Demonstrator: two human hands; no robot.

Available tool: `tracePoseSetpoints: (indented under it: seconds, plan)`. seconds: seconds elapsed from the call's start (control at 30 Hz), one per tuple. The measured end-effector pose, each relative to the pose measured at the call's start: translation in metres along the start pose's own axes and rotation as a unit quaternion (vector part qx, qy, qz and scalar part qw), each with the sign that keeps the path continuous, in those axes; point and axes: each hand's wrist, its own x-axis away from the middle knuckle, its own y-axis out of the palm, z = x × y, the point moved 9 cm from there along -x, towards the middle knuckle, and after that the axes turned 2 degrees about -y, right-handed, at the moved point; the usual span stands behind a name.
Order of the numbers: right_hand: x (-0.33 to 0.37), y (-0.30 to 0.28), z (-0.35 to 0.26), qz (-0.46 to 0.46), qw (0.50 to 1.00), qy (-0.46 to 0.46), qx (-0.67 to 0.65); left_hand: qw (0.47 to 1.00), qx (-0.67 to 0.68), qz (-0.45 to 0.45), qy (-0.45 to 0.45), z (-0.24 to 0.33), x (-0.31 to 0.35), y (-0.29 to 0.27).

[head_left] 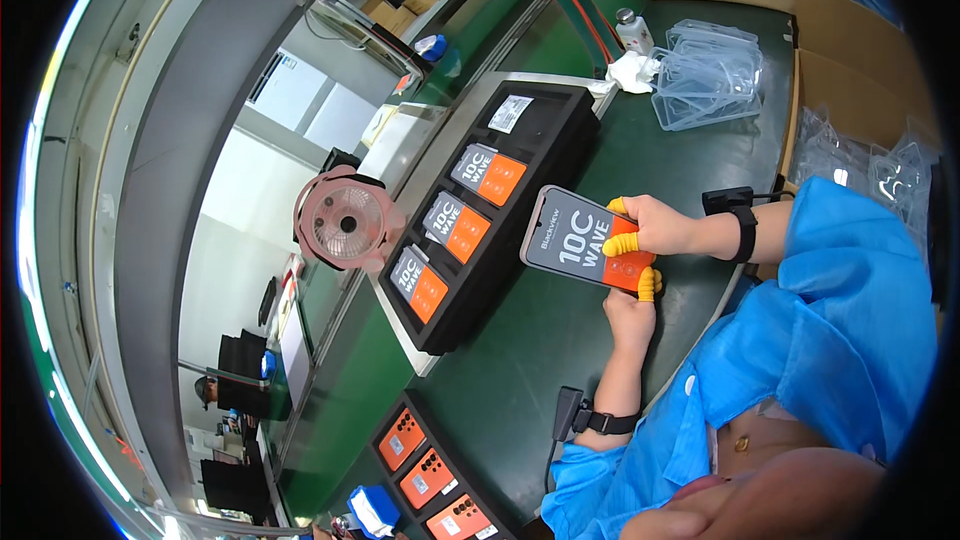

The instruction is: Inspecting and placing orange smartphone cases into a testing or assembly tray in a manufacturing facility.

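Note:
Both my hands hold a smartphone [575, 230] whose front carries a dark grey and orange printed film. My right hand [660, 227] grips its lower end from one side, with ribbed yellow covers on some fingers. Closed on the opposite edge near the bottom corner is my left hand [630, 316], also with yellow finger covers. Beyond the phone lies a black foam tray [545, 105] with three similar phones [459, 228] in its slots. A white label [510, 114] sits in the slot at its far end.
Nested clear plastic cases [708, 75], a small bottle [632, 32] and crumpled white tissue [632, 71] stand at the back right. A cardboard box [850, 50] holds clear plastic pieces. Another black tray [440, 455] with orange-backed phones lies front left. A pink fan [345, 222] stands beyond.

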Motion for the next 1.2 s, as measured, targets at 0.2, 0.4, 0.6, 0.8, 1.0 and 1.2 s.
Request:
tracePoseSetpoints:
  seconds: [0.2,0.4,0.6,0.8,1.0,1.2]
  plan:
    - [-0.001,0.002,-0.002,0.021,0.998,-0.049,0.032,0.986,-0.147,0.073,0.018,-0.003,-0.005,-0.02]
    - [-0.014,0.005,-0.003,0.033,0.994,-0.061,0.079,0.992,0.127,-0.023,-0.013,-0.013,-0.011,-0.016]
    - [-0.017,0.007,-0.009,0.05,0.988,-0.089,0.116,0.99,-0.014,0.143,0.0,-0.005,-0.013,-0.034]
    - [-0.065,0.014,-0.061,0.033,0.962,-0.201,0.183,0.992,0.122,0.02,0.031,-0.005,-0.032,-0.045]
    - [-0.189,-0.091,-0.066,0.115,0.95,-0.021,0.289,0.96,0.243,-0.082,-0.109,-0.021,-0.024,-0.012]
    - [-0.235,-0.084,-0.004,-0.008,0.851,0.093,0.516,0.94,0.303,-0.052,-0.146,-0.029,-0.026,-0.028]
